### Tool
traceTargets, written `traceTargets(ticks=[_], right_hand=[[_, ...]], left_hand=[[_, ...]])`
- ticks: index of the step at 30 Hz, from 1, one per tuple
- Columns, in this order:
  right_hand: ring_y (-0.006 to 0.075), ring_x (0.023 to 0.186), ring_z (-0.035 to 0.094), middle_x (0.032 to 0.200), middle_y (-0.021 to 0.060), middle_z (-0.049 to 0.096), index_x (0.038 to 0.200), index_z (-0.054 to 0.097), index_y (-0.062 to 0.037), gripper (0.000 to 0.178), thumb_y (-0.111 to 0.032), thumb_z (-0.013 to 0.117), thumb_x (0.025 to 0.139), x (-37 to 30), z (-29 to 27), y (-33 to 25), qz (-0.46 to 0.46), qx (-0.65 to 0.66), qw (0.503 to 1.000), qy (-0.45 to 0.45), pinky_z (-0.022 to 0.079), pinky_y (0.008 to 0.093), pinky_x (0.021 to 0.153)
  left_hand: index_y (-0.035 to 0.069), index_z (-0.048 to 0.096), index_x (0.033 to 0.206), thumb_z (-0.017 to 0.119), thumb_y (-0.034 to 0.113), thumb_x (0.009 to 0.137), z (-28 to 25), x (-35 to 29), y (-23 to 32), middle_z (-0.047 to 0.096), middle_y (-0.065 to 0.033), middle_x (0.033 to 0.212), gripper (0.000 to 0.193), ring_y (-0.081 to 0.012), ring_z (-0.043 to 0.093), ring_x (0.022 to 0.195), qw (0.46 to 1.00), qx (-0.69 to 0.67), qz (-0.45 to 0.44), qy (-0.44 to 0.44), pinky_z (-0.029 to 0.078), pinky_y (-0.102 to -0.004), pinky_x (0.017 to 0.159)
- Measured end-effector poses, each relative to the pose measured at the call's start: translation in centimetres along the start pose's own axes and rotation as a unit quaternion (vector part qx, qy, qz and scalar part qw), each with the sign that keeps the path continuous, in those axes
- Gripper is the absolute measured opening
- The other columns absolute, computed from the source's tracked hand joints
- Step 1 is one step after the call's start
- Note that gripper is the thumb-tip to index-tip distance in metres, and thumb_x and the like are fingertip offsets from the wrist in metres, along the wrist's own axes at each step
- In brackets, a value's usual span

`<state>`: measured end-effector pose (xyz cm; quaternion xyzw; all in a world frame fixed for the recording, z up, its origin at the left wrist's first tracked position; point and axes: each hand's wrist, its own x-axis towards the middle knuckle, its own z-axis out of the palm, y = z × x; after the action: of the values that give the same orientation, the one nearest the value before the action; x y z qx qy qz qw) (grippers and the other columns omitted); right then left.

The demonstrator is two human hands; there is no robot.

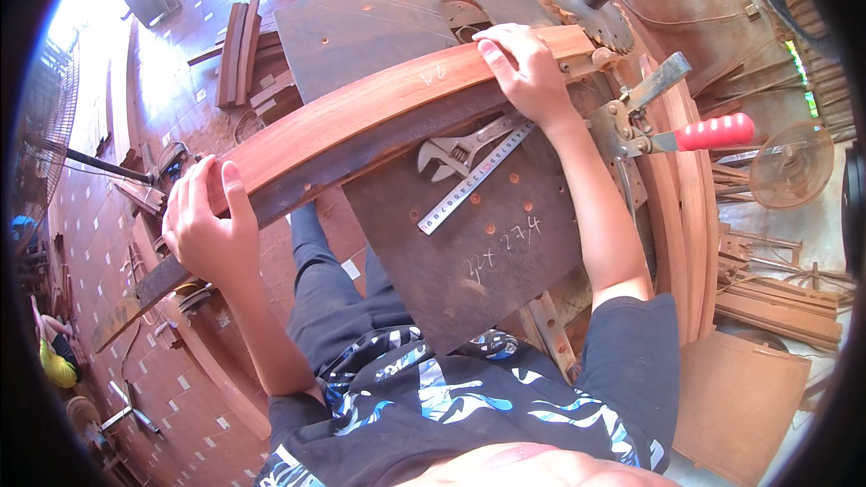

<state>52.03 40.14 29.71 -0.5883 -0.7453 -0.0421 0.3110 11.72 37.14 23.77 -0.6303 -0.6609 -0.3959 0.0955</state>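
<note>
A long reddish wooden board [379, 108] lies across the metal plate of a machine table, against a dark straight bar [361, 156]. My left hand [209, 221] is closed around the board's left end, thumb on the near side and fingers beyond it. Near the other end my right hand [528, 72] grips the board, fingers hooked over its far edge. Below my right wrist, an adjustable wrench [449, 158] rests on the plate beside a measuring strip [474, 182]. To the right of that wrist is a toggle clamp with a red handle [713, 133].
A toothed circular saw blade [582, 7] stands just beyond the right end of the board. Wooden pieces [236, 54] are stacked on the tiled floor at left. More timber [780, 307] lies at right. A person in yellow [57, 361] is far left.
</note>
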Motion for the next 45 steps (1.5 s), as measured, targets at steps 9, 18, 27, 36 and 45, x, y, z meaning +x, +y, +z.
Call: traceTargets(ticks=[9,18,27,36,45], right_hand=[[0.0313,0.115,0.065,0.112,0.0142,0.076,0.109,0.078,-0.0042,0.030,-0.029,0.063,0.100,0.0,0.7,0.0,-0.023,0.021,0.999,0.027,0.048,0.0421,0.104],[0.0332,0.115,0.065,0.113,0.0157,0.075,0.107,0.078,-0.0029,0.030,-0.028,0.063,0.100,-0.1,0.9,0.8,-0.044,0.018,0.998,0.051,0.049,0.0427,0.104],[0.0327,0.113,0.065,0.110,0.0152,0.076,0.106,0.078,-0.0041,0.028,-0.027,0.063,0.099,0.4,0.8,0.8,-0.059,0.044,0.996,0.051,0.050,0.0417,0.101],[0.0280,0.106,0.069,0.112,0.0146,0.076,0.116,0.077,-0.0050,0.025,-0.022,0.065,0.101,0.1,0.7,1.5,-0.070,0.022,0.996,0.055,0.053,0.0362,0.094],[0.0380,0.108,0.069,0.108,0.0237,0.075,0.103,0.077,0.0011,0.028,-0.024,0.066,0.096,0.6,1.2,1.8,-0.088,0.069,0.989,0.095,0.053,0.0445,0.097]], left_hand=[[0.013,0.080,0.107,0.066,0.043,0.096,0.1,-0.1,-0.1,0.078,-0.0055,0.113,0.034,-0.0249,0.070,0.113,0.999,0.003,-0.019,0.031,0.046,-0.0443,0.105],[0.012,0.080,0.106,0.066,0.042,0.097,0.5,-0.2,0.0,0.077,-0.0078,0.113,0.034,-0.0283,0.072,0.108,0.998,-0.010,-0.030,0.046,0.053,-0.0424,0.099],[0.015,0.081,0.106,0.066,0.043,0.096,0.4,0.0,-0.2,0.077,-0.0057,0.111,0.033,-0.0264,0.072,0.104,0.996,-0.014,-0.058,0.059,0.056,-0.0406,0.091],[0.020,0.078,0.119,0.056,0.054,0.098,1.4,-0.1,-1.0,0.078,-0.0064,0.111,0.046,-0.0297,0.073,0.104,0.995,-0.007,-0.083,0.046,0.055,-0.0413,0.089],[0.025,0.077,0.123,0.051,0.059,0.098,1.9,0.5,-1.8,0.078,-0.0085,0.115,0.050,-0.0335,0.072,0.107,0.992,0.005,-0.119,0.038,0.055,-0.0438,0.091]])
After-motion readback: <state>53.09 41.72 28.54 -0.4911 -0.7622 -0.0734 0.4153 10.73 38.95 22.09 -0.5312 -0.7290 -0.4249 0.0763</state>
